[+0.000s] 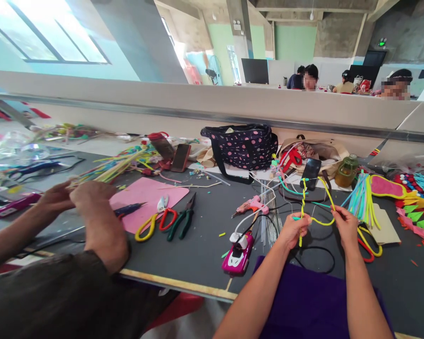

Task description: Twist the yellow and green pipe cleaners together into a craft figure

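My left hand (294,230) pinches the lower part of a yellow pipe cleaner twisted with a teal one (303,200), which stands upright above my fingers. My right hand (346,227) grips the other end of the yellow loop (325,221) that curves between both hands. Both hands hover over the dark grey table (205,235), just beyond a purple cloth (304,296) on my lap side. A bundle of coloured pipe cleaners (362,200) lies just right of my right hand.
A co-worker's hands (81,195) at the left handle thin sticks. On the table lie a pink mat (146,200), yellow and red scissors (155,221), green pliers (183,219), a pink glue gun (250,205), a magenta device (237,254), a dotted bag (245,146), a phone (311,173), felt triangles (417,216).
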A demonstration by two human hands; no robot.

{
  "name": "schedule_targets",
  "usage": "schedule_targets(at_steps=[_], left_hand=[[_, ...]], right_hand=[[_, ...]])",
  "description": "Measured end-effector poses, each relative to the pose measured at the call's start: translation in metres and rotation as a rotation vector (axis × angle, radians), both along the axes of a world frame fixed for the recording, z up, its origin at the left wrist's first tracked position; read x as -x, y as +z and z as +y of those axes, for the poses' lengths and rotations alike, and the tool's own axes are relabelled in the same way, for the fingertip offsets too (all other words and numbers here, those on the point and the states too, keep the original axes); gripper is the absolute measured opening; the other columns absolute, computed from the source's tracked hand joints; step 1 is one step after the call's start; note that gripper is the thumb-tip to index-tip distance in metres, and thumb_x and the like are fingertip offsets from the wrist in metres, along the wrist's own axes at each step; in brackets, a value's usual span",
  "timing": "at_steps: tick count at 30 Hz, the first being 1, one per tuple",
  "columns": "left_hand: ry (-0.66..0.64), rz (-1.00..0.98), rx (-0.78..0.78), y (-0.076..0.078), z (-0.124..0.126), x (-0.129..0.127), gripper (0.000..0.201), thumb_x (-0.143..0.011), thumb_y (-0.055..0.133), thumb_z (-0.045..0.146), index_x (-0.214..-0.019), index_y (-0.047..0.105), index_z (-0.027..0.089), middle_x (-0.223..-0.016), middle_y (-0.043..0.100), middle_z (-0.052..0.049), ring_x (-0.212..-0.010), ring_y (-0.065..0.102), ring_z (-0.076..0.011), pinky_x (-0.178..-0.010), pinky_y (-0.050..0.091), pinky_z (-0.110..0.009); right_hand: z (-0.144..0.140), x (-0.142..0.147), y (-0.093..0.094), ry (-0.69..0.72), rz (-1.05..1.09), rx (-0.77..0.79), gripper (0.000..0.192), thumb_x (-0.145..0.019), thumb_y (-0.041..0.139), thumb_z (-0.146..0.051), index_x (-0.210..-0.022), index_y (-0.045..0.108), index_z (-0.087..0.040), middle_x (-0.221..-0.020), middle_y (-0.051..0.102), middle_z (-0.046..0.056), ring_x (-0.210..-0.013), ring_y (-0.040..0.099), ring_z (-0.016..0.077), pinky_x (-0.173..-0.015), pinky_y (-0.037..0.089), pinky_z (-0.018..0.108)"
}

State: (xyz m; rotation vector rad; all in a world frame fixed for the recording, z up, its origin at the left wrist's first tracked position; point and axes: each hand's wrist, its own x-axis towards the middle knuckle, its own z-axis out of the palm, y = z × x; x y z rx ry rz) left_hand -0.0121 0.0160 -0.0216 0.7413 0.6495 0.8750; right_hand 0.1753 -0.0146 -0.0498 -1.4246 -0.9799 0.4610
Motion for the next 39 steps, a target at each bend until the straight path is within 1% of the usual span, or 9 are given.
schedule_targets(at_steps=[10, 16, 22, 27, 30, 33, 35, 37, 39], left_hand=[[0.014, -0.027, 0.003, -0.002, 0.004, 0.003, 0.029, -0.051, 0.081, 0.024, -0.066, 0.061, 0.011, -0.054, 0.051, 0.004, -0.039, 0.032, -0.0013, -0.037, 0.019, -0.018], [-0.060, 0.087, -0.016, -0.003, 0.000, -0.001, 0.027, -0.051, 0.080, 0.025, -0.065, 0.062, 0.011, -0.049, 0.047, 0.005, -0.037, 0.033, -0.0022, -0.036, 0.020, -0.018], [-0.100, 0.170, -0.042, -0.001, -0.005, -0.003, 0.023, -0.054, 0.078, 0.024, -0.066, 0.064, 0.011, -0.049, 0.049, 0.005, -0.036, 0.034, -0.0025, -0.036, 0.023, -0.018], [-0.082, 0.249, -0.129, -0.004, -0.007, -0.009, 0.021, -0.055, 0.076, 0.026, -0.065, 0.065, 0.011, -0.051, 0.053, 0.003, -0.035, 0.036, -0.0036, -0.035, 0.027, -0.019], [-0.059, 0.279, -0.174, -0.007, -0.008, -0.012, 0.020, -0.056, 0.075, 0.027, -0.065, 0.066, 0.011, -0.050, 0.053, 0.003, -0.034, 0.037, -0.0039, -0.035, 0.028, -0.019], [-0.032, 0.321, -0.207, -0.008, -0.010, -0.013, 0.019, -0.058, 0.074, 0.028, -0.066, 0.067, 0.011, -0.050, 0.053, 0.003, -0.034, 0.037, -0.0040, -0.034, 0.028, -0.018], [-0.020, 0.339, -0.224, -0.009, -0.010, -0.014, 0.019, -0.059, 0.073, 0.028, -0.066, 0.067, 0.012, -0.050, 0.053, 0.003, -0.034, 0.038, -0.0042, -0.034, 0.028, -0.018], [-0.001, 0.343, -0.231, -0.009, -0.011, -0.015, 0.018, -0.060, 0.073, 0.028, -0.066, 0.066, 0.012, -0.048, 0.051, 0.004, -0.033, 0.037, -0.0044, -0.034, 0.028, -0.018], [0.028, 0.341, -0.230, -0.008, -0.011, -0.015, 0.019, -0.060, 0.073, 0.029, -0.066, 0.065, 0.013, -0.048, 0.051, 0.005, -0.032, 0.037, -0.0043, -0.033, 0.029, -0.018]], right_hand=[[0.000, 0.000, -0.002, 0.023, -0.012, 0.010, 0.035, -0.074, 0.061, -0.043, -0.094, 0.073, -0.017, -0.077, 0.071, 0.006, -0.060, 0.059, 0.0171, -0.052, 0.046, 0.027], [-0.001, 0.007, 0.007, 0.114, 0.159, 0.008, 0.036, -0.073, 0.064, -0.040, -0.098, 0.070, -0.016, -0.082, 0.070, 0.008, -0.049, 0.049, 0.0104, -0.038, 0.034, 0.021], [-0.006, 0.016, 0.027, 0.142, 0.285, -0.100, 0.057, -0.073, 0.064, -0.033, -0.127, 0.053, -0.020, -0.092, 0.068, 0.006, -0.057, 0.051, 0.0104, -0.044, 0.040, 0.021], [-0.011, 0.020, 0.035, 0.102, 0.148, -0.159, 0.071, -0.076, 0.064, -0.036, -0.141, 0.037, -0.024, -0.095, 0.064, 0.006, -0.071, 0.056, 0.0140, -0.052, 0.045, 0.022], [-0.013, 0.024, 0.033, 0.040, -0.016, -0.172, 0.061, -0.075, 0.067, -0.037, -0.133, 0.049, -0.026, -0.099, 0.061, 0.005, -0.074, 0.055, 0.0142, -0.058, 0.047, 0.025], [-0.013, 0.027, 0.031, -0.022, -0.161, -0.193, 0.029, -0.079, 0.064, -0.039, -0.104, 0.069, -0.024, -0.102, 0.058, 0.007, -0.076, 0.056, 0.0154, -0.059, 0.047, 0.027], [-0.013, 0.029, 0.030, -0.073, -0.216, -0.216, 0.023, -0.081, 0.063, -0.040, -0.091, 0.073, -0.022, -0.110, 0.055, 0.009, -0.078, 0.056, 0.0158, -0.060, 0.048, 0.028], [-0.013, 0.032, 0.031, -0.147, -0.245, -0.247, 0.022, -0.081, 0.063, -0.039, -0.091, 0.074, -0.022, -0.119, 0.049, 0.010, -0.075, 0.055, 0.0139, -0.062, 0.048, 0.029], [-0.015, 0.037, 0.034, -0.228, -0.257, -0.279, 0.022, -0.082, 0.064, -0.037, -0.095, 0.074, -0.023, -0.118, 0.048, 0.009, -0.074, 0.053, 0.0127, -0.067, 0.048, 0.031]])
